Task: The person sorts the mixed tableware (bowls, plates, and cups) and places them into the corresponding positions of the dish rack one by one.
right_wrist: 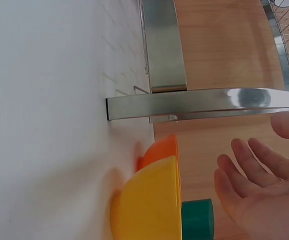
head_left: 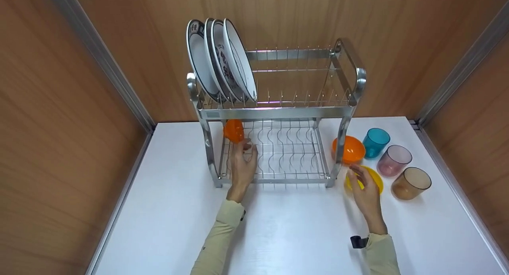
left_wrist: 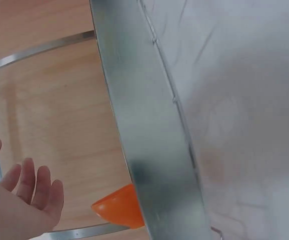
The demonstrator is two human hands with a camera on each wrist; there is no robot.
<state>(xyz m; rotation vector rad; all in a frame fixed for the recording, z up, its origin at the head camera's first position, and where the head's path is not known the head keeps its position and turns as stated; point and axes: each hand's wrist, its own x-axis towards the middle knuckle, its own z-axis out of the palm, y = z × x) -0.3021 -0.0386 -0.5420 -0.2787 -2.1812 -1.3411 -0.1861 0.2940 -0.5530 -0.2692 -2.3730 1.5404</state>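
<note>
A two-tier metal dish rack (head_left: pixel 274 114) stands at the back of the white table. An orange bowl (head_left: pixel 234 130) sits tilted on its side at the left of the lower tier. Just in front of that bowl is my left hand (head_left: pixel 243 164), its fingers relaxed and holding nothing; the left wrist view shows a gap between it and the orange bowl (left_wrist: pixel 120 207). My right hand (head_left: pixel 366 193) hovers over a yellow bowl (head_left: pixel 377 178), partly covering it, with loosely bent fingers and nothing in them. Behind the yellow bowl is another orange bowl (head_left: pixel 353 149), beside the rack's right leg.
Several plates (head_left: pixel 240 64) stand upright at the left of the upper tier. To the right of the bowls are a teal cup (head_left: pixel 373 145), a pink cup (head_left: pixel 391 163) and a brown cup (head_left: pixel 407 185). Wood-patterned panels (head_left: pixel 278 12) enclose the table (head_left: pixel 286 227).
</note>
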